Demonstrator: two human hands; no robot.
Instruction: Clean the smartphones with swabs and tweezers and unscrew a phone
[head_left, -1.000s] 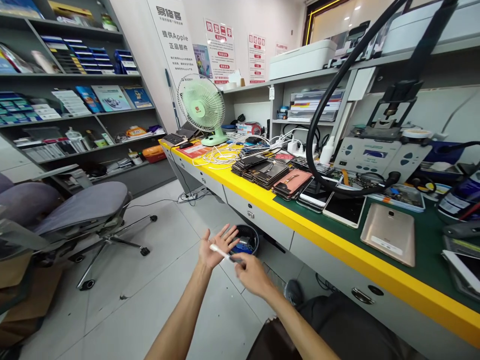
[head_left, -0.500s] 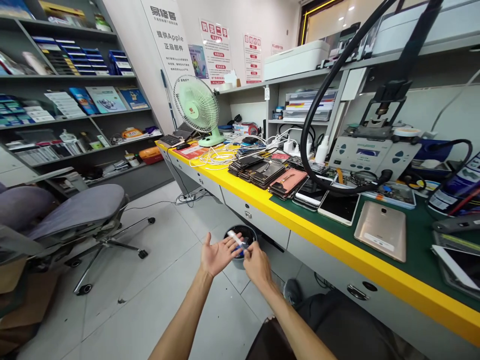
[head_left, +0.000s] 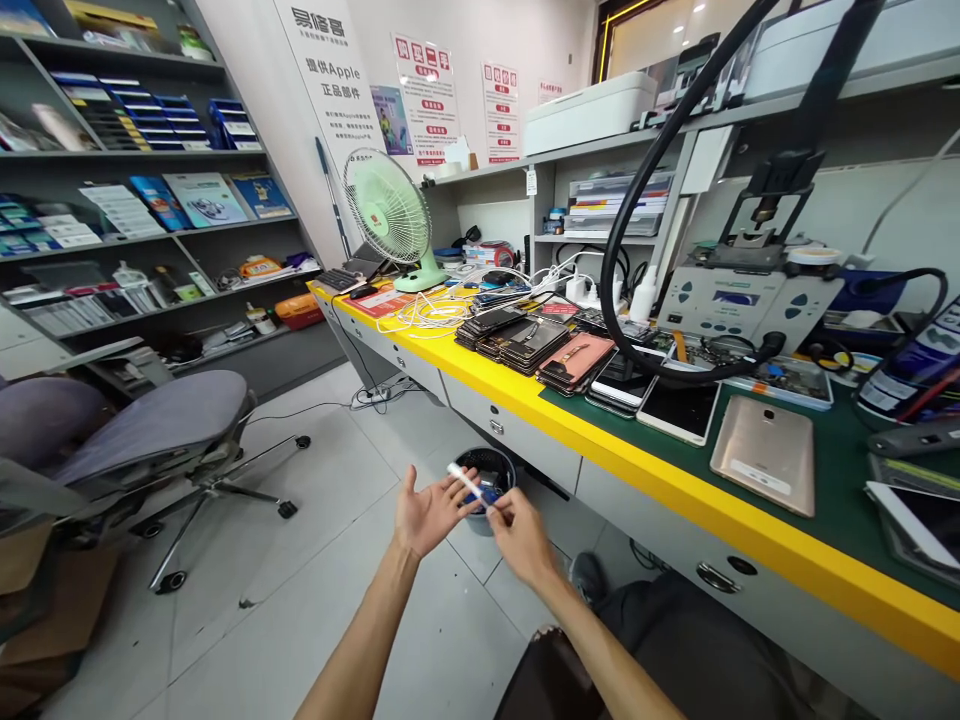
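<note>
My left hand (head_left: 431, 512) is palm up with its fingers spread. My right hand (head_left: 519, 535) pinches one end of a narrow white strip (head_left: 465, 480) between thumb and fingers. The strip slants up and left across the left fingertips; whether it touches them I cannot tell, nor what exactly it is. Both hands are in front of a waste bin (head_left: 512, 466) on the floor, which has dark and blue items inside. The hands partly cover the bin.
To the right runs a yellow-edged workbench (head_left: 525, 410) with stacks of phone parts (head_left: 534, 343), a gold phone (head_left: 763, 455) and a grey repair station (head_left: 750, 300). A thick black hose (head_left: 611, 240) arches above it. A green fan (head_left: 386, 210) and an office chair (head_left: 157, 420) stand farther left.
The right hand has shifted slightly down and right, and the white strip has moved a little left. My left hand has moved slightly left, still spread.
</note>
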